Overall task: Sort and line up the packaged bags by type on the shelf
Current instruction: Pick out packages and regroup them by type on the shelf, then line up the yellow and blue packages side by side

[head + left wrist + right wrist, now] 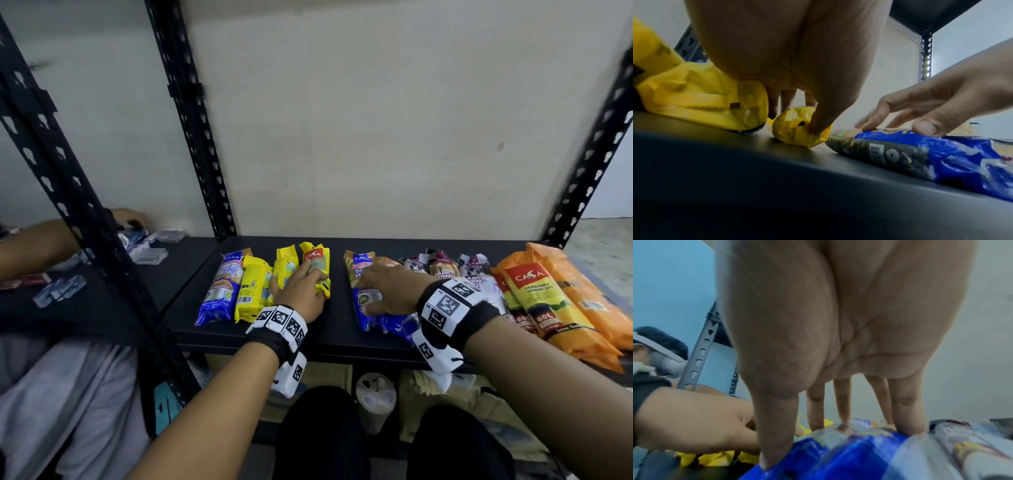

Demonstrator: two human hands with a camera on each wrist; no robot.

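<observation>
While mid-sort on shelf (260, 329): left hand (301, 291) fingers curled round yellow pack (317, 265), right hand (387, 291) fingers spread flat pressing blue pack (359, 291) just right of yellow pack. Next probably: slide yellow pack left, flush against other yellow packs (253, 287).

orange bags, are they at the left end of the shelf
No, the orange bags lie at the right end of the shelf, past the right hand.
</observation>
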